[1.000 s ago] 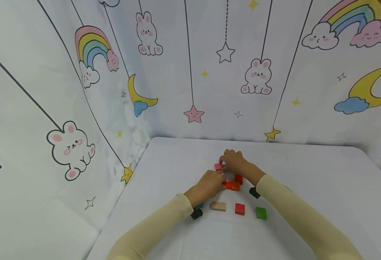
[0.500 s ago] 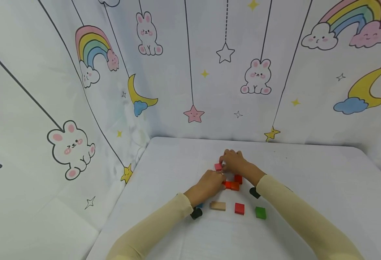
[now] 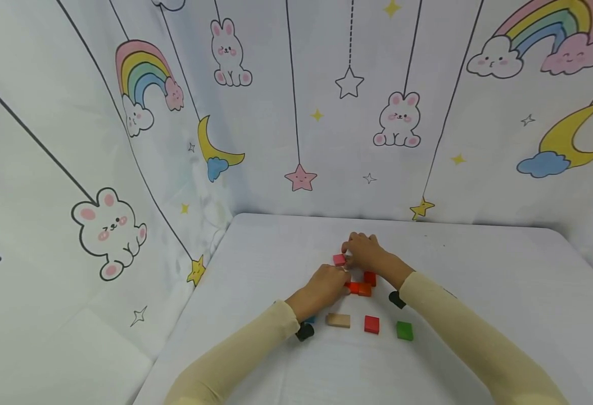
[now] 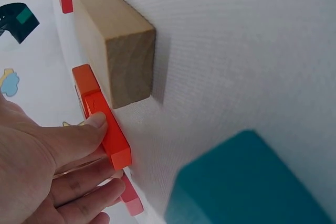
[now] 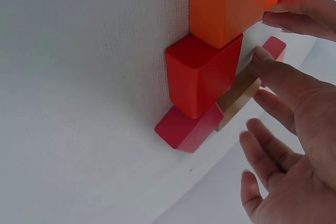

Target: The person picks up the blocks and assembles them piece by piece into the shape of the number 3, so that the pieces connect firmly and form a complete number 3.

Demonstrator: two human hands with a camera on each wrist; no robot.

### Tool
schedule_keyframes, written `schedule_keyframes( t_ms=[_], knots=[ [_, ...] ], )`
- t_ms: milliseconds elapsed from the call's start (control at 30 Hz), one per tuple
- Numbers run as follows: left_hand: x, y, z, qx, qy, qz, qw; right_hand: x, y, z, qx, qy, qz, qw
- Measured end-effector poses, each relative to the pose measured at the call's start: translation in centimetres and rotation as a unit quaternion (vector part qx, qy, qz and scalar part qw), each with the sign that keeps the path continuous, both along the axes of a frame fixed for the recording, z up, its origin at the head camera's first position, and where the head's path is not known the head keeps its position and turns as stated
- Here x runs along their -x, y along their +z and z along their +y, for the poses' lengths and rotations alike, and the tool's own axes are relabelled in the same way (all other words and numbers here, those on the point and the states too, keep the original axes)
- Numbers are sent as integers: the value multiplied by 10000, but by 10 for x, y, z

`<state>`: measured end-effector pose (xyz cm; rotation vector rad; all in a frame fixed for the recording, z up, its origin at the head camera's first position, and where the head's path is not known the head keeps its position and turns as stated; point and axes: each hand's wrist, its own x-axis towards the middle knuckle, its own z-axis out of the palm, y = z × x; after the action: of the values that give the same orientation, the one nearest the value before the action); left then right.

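In the head view, my left hand (image 3: pixel 321 288) is at the near-left end of a small group of blocks. Its thumb lies on the orange-red block (image 4: pixel 116 142), with the fingers along the far side, pinching it. That block's end touches an orange block (image 4: pixel 85 80). My right hand (image 3: pixel 369 253) is at the group's far side. Between its thumb and index finger it pinches a plain wooden block (image 5: pixel 239 98), its other fingers spread loosely. Beside this one are a red block (image 5: pixel 202 80) and a dark pink block (image 5: pixel 191 129). Another pink block (image 3: pixel 339 260) lies at the wooden block's far end.
Nearer on the white table (image 3: pixel 336 371) lie a second wooden block (image 3: pixel 338 320), a red block (image 3: pixel 372 324) and a green block (image 3: pixel 404 331). Two dark blocks, one left (image 3: pixel 305 331) and one right (image 3: pixel 397 299), lie near the forearms. A teal block (image 4: pixel 236 182) is partly under the left sleeve.
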<state>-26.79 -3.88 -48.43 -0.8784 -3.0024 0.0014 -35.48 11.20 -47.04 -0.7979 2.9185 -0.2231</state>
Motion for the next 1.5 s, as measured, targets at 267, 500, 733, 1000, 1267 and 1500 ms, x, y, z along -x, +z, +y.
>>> schedule_keyframes(
  t_ms=[267,500,733,1000,1267,1500],
  knots=[
    [1,-2,2,22,93,-164,9998,-11,14,8,55,-94,-100,9999],
    [1,-1,1,16,66,-161,9998,-8,18,30,164,-254,-115,9995],
    [0,-3,-1,-93,-78,-91,9999,-20,26,67,404,-327,-38,9986],
    [1,-2,-1,-165,-198,1,9997,-63,38,110,1019,-250,-217,9942],
    [-1,3,-1,-165,-164,-153,9996,-112,38,135,936,-367,-1052,9894],
    [-2,3,0,-116,-132,-158,9997,-142,26,143,580,-486,-1444,9866]
  ],
)
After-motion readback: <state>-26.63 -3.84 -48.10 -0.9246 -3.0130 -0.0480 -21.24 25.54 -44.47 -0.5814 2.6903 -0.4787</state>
